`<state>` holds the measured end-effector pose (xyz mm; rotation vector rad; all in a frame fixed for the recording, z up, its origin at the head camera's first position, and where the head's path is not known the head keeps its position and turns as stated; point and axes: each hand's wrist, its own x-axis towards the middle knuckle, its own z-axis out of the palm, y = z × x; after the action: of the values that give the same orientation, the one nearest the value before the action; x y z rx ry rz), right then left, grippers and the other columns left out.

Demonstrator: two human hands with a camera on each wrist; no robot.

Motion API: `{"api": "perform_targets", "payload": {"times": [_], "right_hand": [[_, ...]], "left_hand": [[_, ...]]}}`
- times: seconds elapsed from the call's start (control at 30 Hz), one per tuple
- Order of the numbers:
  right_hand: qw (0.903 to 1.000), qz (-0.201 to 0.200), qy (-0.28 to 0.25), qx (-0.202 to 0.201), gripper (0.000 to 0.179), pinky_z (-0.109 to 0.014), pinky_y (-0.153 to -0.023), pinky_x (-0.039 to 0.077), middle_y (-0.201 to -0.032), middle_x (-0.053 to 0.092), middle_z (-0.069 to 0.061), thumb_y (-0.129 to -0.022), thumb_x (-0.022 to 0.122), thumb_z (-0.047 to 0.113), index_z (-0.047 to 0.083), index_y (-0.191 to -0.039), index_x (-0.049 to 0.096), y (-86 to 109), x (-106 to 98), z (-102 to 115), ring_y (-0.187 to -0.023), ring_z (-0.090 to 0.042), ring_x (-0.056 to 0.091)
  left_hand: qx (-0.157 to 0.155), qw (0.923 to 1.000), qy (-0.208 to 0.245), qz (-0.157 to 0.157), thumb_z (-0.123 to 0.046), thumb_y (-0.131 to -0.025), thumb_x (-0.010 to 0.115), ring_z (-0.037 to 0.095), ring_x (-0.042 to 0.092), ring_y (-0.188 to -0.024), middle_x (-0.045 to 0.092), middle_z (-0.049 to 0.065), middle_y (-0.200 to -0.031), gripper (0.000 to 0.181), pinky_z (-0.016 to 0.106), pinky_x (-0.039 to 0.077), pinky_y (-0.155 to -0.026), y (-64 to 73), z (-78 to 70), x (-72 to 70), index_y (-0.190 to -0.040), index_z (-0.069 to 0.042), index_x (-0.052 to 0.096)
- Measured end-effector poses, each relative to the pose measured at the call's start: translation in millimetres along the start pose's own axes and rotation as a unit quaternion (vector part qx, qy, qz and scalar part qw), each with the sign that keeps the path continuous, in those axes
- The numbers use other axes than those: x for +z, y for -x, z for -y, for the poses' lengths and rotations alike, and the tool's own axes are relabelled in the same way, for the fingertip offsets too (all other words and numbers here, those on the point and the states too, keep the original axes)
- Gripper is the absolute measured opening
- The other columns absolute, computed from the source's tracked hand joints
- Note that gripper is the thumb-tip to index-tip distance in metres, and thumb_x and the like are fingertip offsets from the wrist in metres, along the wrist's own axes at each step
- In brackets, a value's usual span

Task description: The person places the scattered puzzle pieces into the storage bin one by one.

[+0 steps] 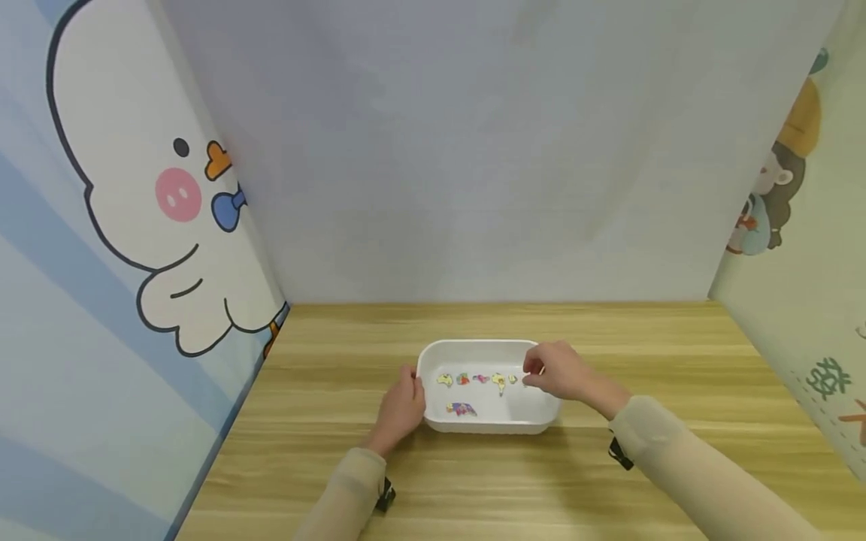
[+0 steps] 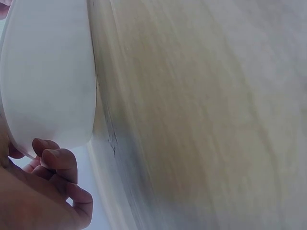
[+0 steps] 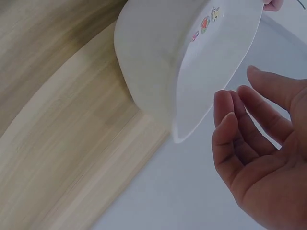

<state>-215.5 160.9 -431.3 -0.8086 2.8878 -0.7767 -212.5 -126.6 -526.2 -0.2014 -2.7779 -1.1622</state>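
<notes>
A white oblong plastic basin stands on the wooden table. Small flat colourful cutouts, perhaps stickers, lie inside: a row of several, including a yellow one and a pink one, with a purple one nearer the front. My left hand holds the basin's left end; the left wrist view shows curled fingers at its rim. Over the right end hovers my right hand, fingers loosely bent. Its thumb and fingers stand apart in the right wrist view, with nothing visible between them.
The wooden tabletop extends around the basin. A plain pale curtain hangs behind it. A cartoon bird panel borders the left, and a pale green printed panel borders the right.
</notes>
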Motion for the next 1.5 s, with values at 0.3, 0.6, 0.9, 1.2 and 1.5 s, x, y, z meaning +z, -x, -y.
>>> {"api": "perform_targets", "payload": {"times": [0.3, 0.6, 0.9, 1.2, 1.5], "right_hand": [[0.9995, 0.002, -0.008, 0.029, 0.007, -0.031, -0.060, 0.047, -0.072, 0.061, 0.003, -0.083, 0.072, 0.009, 0.006, -0.079, 0.066, 12.6, -7, -16, -0.065, -0.011, 0.054], [0.9982, -0.014, -0.046, 0.035, 0.007, -0.032, -0.062, 0.049, -0.075, 0.062, 0.001, -0.084, 0.070, 0.006, 0.006, -0.078, 0.065, 34.7, -15, -33, -0.069, -0.016, 0.060], [0.9957, -0.002, -0.070, 0.060, 0.013, -0.035, -0.068, 0.051, -0.084, 0.063, -0.003, -0.087, 0.069, 0.012, 0.000, -0.091, 0.066, 52.6, -25, -51, -0.077, -0.021, 0.062], [0.9960, 0.037, -0.053, 0.062, 0.020, -0.040, -0.071, 0.051, -0.091, 0.062, -0.016, -0.080, 0.072, -0.001, -0.007, -0.096, 0.063, 74.8, -31, -70, -0.083, -0.031, 0.061], [0.9837, 0.113, 0.010, 0.139, 0.041, -0.043, -0.067, 0.050, -0.094, 0.058, -0.022, -0.066, 0.079, -0.008, -0.009, -0.102, 0.060, 97.0, -35, -85, -0.090, -0.042, 0.056]], "left_hand": [[-0.007, 1.0000, -0.003, -0.005, -0.011, -0.099, 0.043, 0.025, 0.056, -0.069, 0.061, 0.015, -0.085, 0.016, 0.041, 0.046, -0.061, 0.9, 6.9, 0.2, -0.111, -0.001, 0.048], [-0.003, 0.9999, -0.006, -0.008, -0.012, -0.099, 0.043, 0.026, 0.056, -0.067, 0.060, 0.014, -0.081, 0.015, 0.042, 0.045, -0.059, 0.8, 6.2, 1.9, -0.109, -0.002, 0.047], [0.004, 0.9999, -0.006, -0.013, -0.010, -0.098, 0.044, 0.027, 0.057, -0.068, 0.060, 0.015, -0.083, 0.014, 0.042, 0.045, -0.059, -2.2, 5.4, -1.4, -0.109, -0.001, 0.048], [0.005, 0.9999, -0.007, -0.006, -0.011, -0.099, 0.044, 0.025, 0.056, -0.067, 0.060, 0.013, -0.082, 0.014, 0.041, 0.046, -0.060, -2.6, 2.5, -0.6, -0.108, -0.002, 0.048], [0.004, 1.0000, -0.001, -0.003, -0.011, -0.099, 0.043, 0.025, 0.056, -0.066, 0.059, 0.013, -0.081, 0.014, 0.040, 0.045, -0.058, -0.3, 0.9, 1.1, -0.108, -0.002, 0.047]]}}
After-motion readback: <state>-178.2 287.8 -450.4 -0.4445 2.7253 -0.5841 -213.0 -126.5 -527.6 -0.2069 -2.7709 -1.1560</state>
